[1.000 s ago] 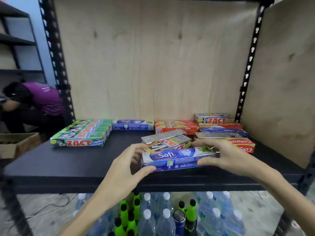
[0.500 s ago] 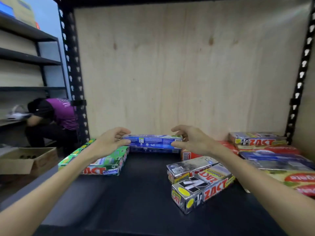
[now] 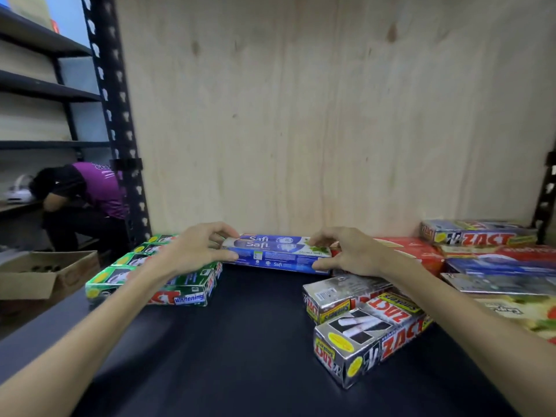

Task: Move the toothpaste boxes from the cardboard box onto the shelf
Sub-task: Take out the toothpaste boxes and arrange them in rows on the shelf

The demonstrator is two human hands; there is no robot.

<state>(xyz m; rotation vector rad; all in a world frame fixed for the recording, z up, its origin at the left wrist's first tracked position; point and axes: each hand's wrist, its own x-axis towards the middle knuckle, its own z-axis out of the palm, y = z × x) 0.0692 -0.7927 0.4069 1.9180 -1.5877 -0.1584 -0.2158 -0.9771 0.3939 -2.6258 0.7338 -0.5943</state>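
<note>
Hands grip blue "Safi" boxes (image 3: 276, 255), seemingly stacked.

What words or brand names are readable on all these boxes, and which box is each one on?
"Safi": blue boxes at the back, gripped by the left hand and right hand.
"ZACT", "Smokers": silver boxes, front right.
"Whitening", part of "ZACT": green boxes, left.
"ZACT": silver box, top of the right stack.
Red boxes, the purple shirt's print and all small print: too blurred to read.
</note>
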